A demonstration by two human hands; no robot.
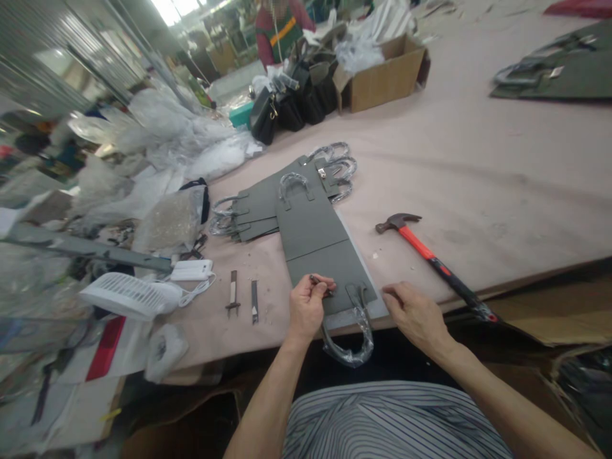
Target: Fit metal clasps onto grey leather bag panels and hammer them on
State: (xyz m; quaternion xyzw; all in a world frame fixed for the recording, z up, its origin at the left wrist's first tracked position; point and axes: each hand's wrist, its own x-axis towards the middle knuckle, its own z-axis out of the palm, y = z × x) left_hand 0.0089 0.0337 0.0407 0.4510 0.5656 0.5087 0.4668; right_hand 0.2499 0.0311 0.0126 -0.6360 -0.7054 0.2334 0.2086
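Note:
My left hand [307,305] is closed round a short dark rod-shaped tool [314,279], held over the lower part of a grey-green bag panel [310,223]. I cannot make out the tool's exact kind. This panel has a plastic-wrapped handle [351,354] that hangs past the table's front edge, and another wrapped handle at its far end. A pale sheet [370,280] shows beneath its right side. My right hand [418,319] is at the table edge just right of the panel, fingers loosely bent and apart, with nothing visible in it.
A claw hammer [430,258] with a red and black handle lies to the right. Left of the panel are two slim metal tools [254,301] and a white fan [129,294]. More bag panels [258,201], dark bags [291,108] and a cardboard box [387,80] lie behind. A person [282,32] stands beyond.

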